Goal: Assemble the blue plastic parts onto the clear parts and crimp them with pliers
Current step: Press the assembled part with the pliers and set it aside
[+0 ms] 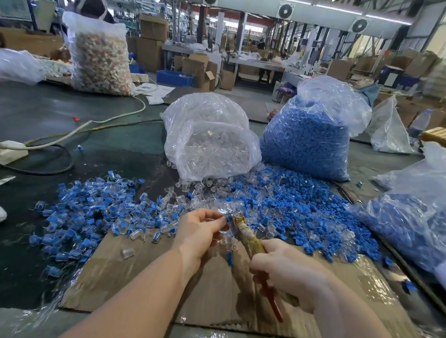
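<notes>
Pinching a small blue-and-clear part (227,219) in left hand (199,230) fingertips, just left of and touching the pliers (250,242) nose, with right hand (288,270) curled round the handles, tool's long axis running near-right to far-left, over the cardboard (150,284).

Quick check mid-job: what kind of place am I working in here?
Most likely a factory assembly floor. Bulk bags of blue plastic parts and clear parts stand on the work table, stacked cardboard boxes fill the hall behind, and ventilation fans hang overhead.
</notes>
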